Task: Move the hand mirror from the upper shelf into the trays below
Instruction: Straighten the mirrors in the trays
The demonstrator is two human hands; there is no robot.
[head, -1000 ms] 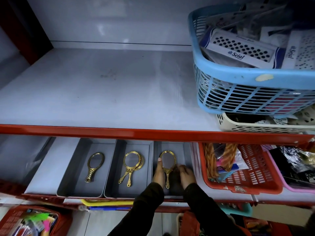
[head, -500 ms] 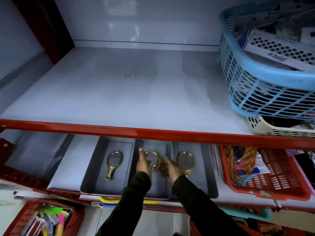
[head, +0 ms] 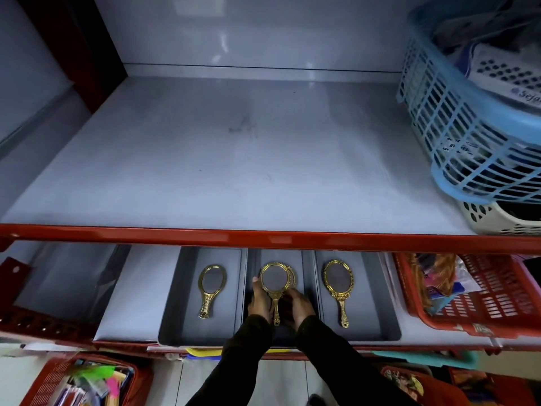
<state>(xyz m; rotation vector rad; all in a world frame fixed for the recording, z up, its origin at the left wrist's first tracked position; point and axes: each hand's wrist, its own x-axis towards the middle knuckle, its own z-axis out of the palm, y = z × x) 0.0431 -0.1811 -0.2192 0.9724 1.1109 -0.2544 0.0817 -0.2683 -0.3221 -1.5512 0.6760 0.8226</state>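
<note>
Three grey trays stand side by side on the lower shelf. The left tray holds an oval gold hand mirror, and the right tray holds another oval gold mirror. In the middle tray lie two round gold hand mirrors, one stacked on the other, handle towards me. My left hand rests against the top mirror's left rim and handle. My right hand grips it from the right. The upper shelf carries no mirror.
A blue basket full of packets sits on a white basket at the upper shelf's right end. The shelf's red front edge overhangs the trays. A red basket stands right of the trays; more red baskets are below.
Both hands moved from the right tray to the middle tray. The round mirrors, tilted before, now lie straight with the handle towards me. The camera has shifted left.
</note>
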